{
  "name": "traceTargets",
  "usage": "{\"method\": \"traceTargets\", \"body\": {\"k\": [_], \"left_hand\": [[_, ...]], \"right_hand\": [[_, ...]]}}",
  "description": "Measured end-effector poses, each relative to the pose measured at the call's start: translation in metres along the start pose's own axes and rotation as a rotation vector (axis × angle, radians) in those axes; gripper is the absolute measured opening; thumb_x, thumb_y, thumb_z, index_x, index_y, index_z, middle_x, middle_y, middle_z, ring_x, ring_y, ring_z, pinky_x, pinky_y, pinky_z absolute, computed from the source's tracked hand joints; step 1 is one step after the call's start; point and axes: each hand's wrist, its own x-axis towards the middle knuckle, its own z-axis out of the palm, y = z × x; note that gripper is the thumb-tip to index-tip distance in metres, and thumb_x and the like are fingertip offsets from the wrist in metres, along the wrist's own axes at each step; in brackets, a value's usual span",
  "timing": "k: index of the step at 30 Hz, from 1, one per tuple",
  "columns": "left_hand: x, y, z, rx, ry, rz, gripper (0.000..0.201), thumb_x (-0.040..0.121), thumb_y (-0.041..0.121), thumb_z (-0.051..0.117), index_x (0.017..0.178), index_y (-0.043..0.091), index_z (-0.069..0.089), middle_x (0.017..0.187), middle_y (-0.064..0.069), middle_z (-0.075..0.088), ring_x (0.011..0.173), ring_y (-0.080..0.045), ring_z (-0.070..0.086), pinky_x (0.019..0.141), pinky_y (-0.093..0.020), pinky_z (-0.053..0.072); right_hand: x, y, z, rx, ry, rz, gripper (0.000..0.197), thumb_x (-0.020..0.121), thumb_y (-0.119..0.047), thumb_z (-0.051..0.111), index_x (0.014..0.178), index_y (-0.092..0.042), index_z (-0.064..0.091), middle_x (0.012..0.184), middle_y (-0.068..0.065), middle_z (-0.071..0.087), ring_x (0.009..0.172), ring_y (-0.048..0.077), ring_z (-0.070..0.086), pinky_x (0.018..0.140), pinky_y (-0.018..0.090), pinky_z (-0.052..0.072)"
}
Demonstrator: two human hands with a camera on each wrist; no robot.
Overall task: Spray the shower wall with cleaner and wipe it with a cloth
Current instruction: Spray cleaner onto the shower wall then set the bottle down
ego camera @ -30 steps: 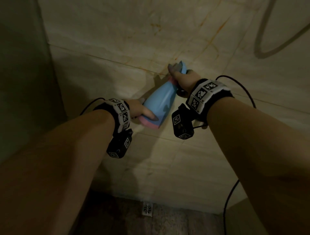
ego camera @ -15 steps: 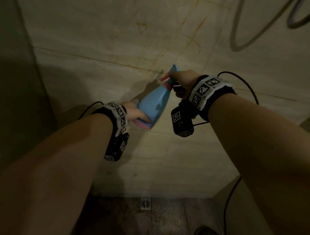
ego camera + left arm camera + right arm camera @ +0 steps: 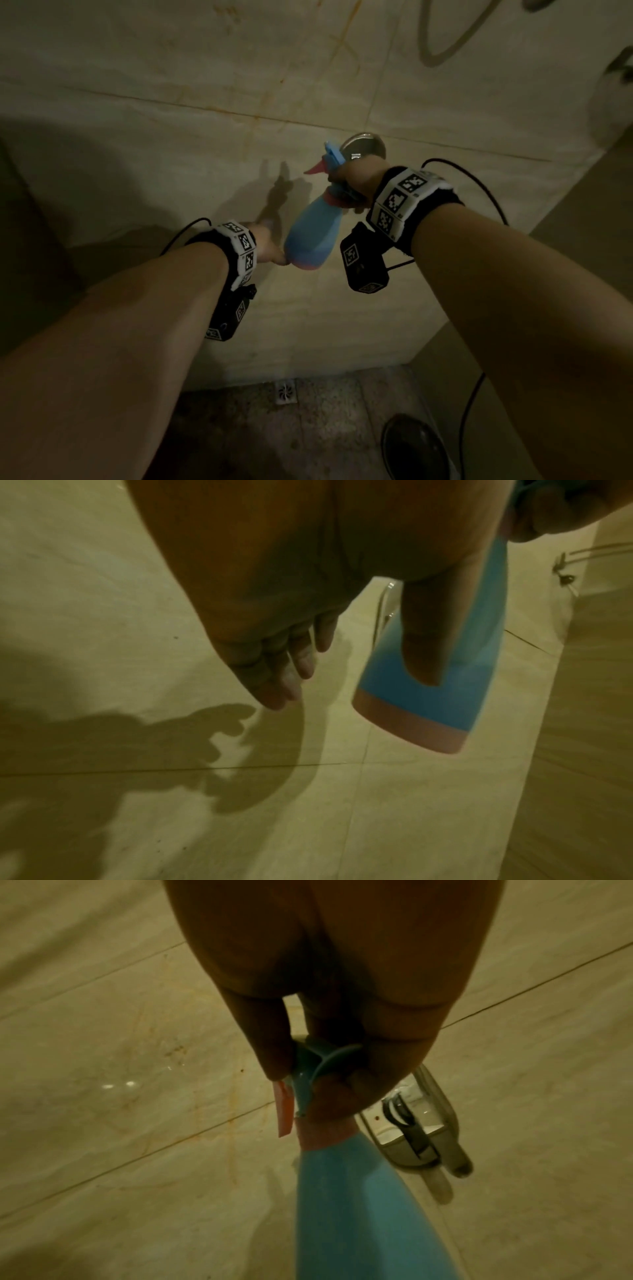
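Observation:
A blue spray bottle with a pink base and pink trigger hangs in front of the beige tiled shower wall, nozzle end up and leaning right. My right hand grips its neck and spray head. In the right wrist view the right hand's fingers curl round the head, above the blue body. My left hand is beside the base. Its thumb lies along the bottle while the left fingers point straight out, off the bottle. No cloth is in view.
A round metal tap plate sits on the wall just behind my right hand, its handle close to the bottle. A side wall closes in on the right. Below are a floor drain and a dark round object.
My right hand has swung the bottle more upright and to the right, in front of the tap plate. My left hand has loosened from the base, with only the thumb still on it.

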Motion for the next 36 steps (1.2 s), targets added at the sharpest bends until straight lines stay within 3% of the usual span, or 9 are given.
{"method": "traceTargets", "body": {"k": [2, 5, 7, 10, 17, 24, 28, 33, 36], "left_hand": [[0.002, 0.011, 0.006, 0.023, -0.001, -0.010, 0.088, 0.078, 0.049, 0.068, 0.143, 0.003, 0.032, 0.142, -0.016, 0.046, 0.127, -0.031, 0.048, 0.106, -0.039, 0.041], [0.005, 0.031, 0.014, 0.047, -0.007, 0.008, 0.088, 0.080, 0.044, 0.068, 0.146, 0.004, 0.025, 0.145, -0.017, 0.041, 0.129, -0.033, 0.045, 0.106, -0.041, 0.040], [0.007, 0.048, 0.022, 0.043, -0.019, 0.029, 0.090, 0.080, 0.041, 0.069, 0.147, 0.005, 0.022, 0.146, -0.018, 0.039, 0.130, -0.034, 0.044, 0.106, -0.042, 0.040], [0.009, 0.074, 0.038, 0.053, -0.045, 0.049, 0.090, 0.081, 0.038, 0.069, 0.149, 0.006, 0.019, 0.148, -0.017, 0.036, 0.131, -0.033, 0.042, 0.107, -0.042, 0.038], [0.013, 0.118, 0.083, 0.128, -0.100, 0.071, 0.087, 0.083, 0.039, 0.066, 0.150, 0.011, 0.018, 0.151, -0.015, 0.031, 0.133, -0.033, 0.040, 0.107, -0.042, 0.038], [0.021, 0.138, 0.152, 0.128, -0.127, 0.066, 0.082, 0.087, 0.031, 0.064, 0.150, 0.008, 0.017, 0.149, -0.016, 0.035, 0.132, -0.032, 0.042, 0.106, -0.040, 0.040], [0.040, 0.133, 0.205, 0.087, -0.194, 0.069, 0.084, 0.085, 0.026, 0.066, 0.150, 0.007, 0.016, 0.148, -0.017, 0.037, 0.130, -0.032, 0.045, 0.106, -0.043, 0.041], [0.064, 0.117, 0.280, 0.121, -0.251, 0.072, 0.084, 0.088, 0.028, 0.063, 0.150, 0.008, 0.011, 0.150, -0.017, 0.034, 0.132, -0.033, 0.043, 0.107, -0.043, 0.040], [0.078, 0.109, 0.323, 0.145, -0.267, 0.082, 0.082, 0.088, 0.026, 0.063, 0.150, 0.008, 0.014, 0.148, -0.017, 0.037, 0.131, -0.032, 0.044, 0.107, -0.043, 0.040]], "right_hand": [[0.000, 0.016, -0.010, 0.076, -0.047, -0.025, 0.036, 0.093, -0.009, 0.053, 0.128, 0.001, 0.052, 0.089, 0.005, 0.056, 0.069, 0.013, 0.057, 0.056, 0.018, 0.055], [0.001, 0.043, -0.024, 0.065, -0.043, -0.011, 0.039, 0.093, -0.009, 0.053, 0.131, 0.000, 0.051, 0.098, 0.005, 0.056, 0.069, 0.011, 0.057, 0.046, 0.014, 0.051], [0.001, 0.058, -0.032, 0.057, -0.044, 0.029, 0.037, 0.094, -0.010, 0.053, 0.129, 0.000, 0.051, 0.090, 0.004, 0.057, 0.075, 0.013, 0.060, 0.052, 0.015, 0.055], [0.001, 0.084, -0.043, -0.127, -0.013, 0.090, 0.032, 0.094, -0.017, 0.055, 0.121, 0.000, 0.056, 0.096, 0.011, 0.054, 0.091, 0.022, 0.057, 0.086, 0.032, 0.053], [0.009, 0.146, -0.060, -0.197, -0.044, 0.193, 0.016, 0.094, -0.023, 0.054, 0.094, -0.007, 0.051, 0.095, 0.011, 0.052, 0.088, 0.023, 0.052, 0.075, 0.034, 0.041], [0.017, 0.226, -0.048, -0.244, -0.042, 0.241, 0.038, 0.096, -0.021, 0.051, 0.128, -0.001, 0.055, 0.117, 0.016, 0.062, 0.087, 0.019, 0.046, 0.101, 0.039, 0.045], [0.027, 0.283, -0.025, -0.213, -0.043, 0.271, 0.037, 0.095, -0.021, 0.052, 0.125, 0.000, 0.057, 0.105, 0.017, 0.061, 0.093, 0.024, 0.057, 0.092, 0.039, 0.049], [0.045, 0.361, 0.014, -0.088, -0.074, 0.364, 0.020, 0.092, -0.022, 0.056, 0.083, -0.004, 0.061, 0.088, 0.014, 0.052, 0.083, 0.023, 0.051, 0.082, 0.034, 0.048], [0.055, 0.405, 0.037, -0.097, -0.092, 0.389, 0.029, 0.093, -0.019, 0.055, 0.112, 0.002, 0.062, 0.095, 0.017, 0.058, 0.100, 0.030, 0.063, 0.090, 0.037, 0.050]]}}
